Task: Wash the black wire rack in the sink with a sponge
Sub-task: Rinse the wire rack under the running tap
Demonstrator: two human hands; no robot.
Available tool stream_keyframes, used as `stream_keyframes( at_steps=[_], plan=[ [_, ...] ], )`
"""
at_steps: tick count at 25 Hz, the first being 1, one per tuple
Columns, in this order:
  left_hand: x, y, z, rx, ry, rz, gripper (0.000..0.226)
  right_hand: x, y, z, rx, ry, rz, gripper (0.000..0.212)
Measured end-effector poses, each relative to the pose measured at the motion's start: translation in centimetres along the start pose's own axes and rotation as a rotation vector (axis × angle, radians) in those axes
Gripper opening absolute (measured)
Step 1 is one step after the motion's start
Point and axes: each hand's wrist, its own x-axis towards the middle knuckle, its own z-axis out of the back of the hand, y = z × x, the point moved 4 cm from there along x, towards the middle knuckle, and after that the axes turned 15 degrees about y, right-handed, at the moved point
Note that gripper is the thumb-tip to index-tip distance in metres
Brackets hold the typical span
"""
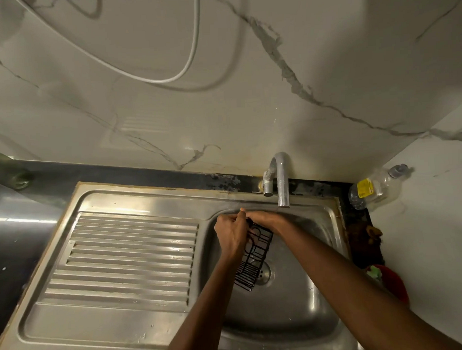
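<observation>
A black wire rack [250, 265] stands tilted in the steel sink basin [294, 290], its lower end near the drain [264, 272]. My left hand [230, 232] grips the rack's upper end, fingers curled round the wires. My right hand [263, 218] meets it at the rack's top edge, mostly hidden behind the left hand; what it holds cannot be made out. No sponge shows in the hands. The tap spout [282, 183] stands above the basin's back rim, with no water visible.
A ribbed steel draining board [128, 257] lies left of the basin. A clear plastic bottle with a yellow label [374, 189] lies in the back right corner. A red bowl with something green [388, 279] sits on the right counter. A white cable [184, 71] hangs on the marble wall.
</observation>
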Motion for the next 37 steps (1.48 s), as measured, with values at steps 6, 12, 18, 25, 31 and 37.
stream_keyframes(
  at_steps=[6,12,18,25,31,37],
  plan=[
    [0.2,-0.4,2.9,-0.013,0.074,-0.004,0.037,-5.6,0.5,-0.1,0.159,-0.253,-0.047,0.074],
    [0.9,0.9,4.6,-0.108,0.146,-0.023,0.04,-9.8,-5.1,3.2,0.297,-0.33,0.075,0.061],
    [0.7,2.5,4.6,-0.202,0.145,0.05,0.023,-12.4,-7.4,3.8,0.461,-0.44,0.187,0.025],
    [2.6,1.4,2.1,-0.128,0.246,0.18,0.042,-13.6,-10.7,4.1,0.558,-0.753,0.049,0.048],
    [4.5,-2.8,-4.0,0.299,0.508,0.149,0.056,-14.3,-16.3,1.4,1.099,-0.569,-0.002,0.021],
    [5.4,-5.2,-8.0,0.723,0.541,-0.034,0.049,-14.8,-18.2,-1.8,1.327,-0.406,0.059,0.024]
  ],
)
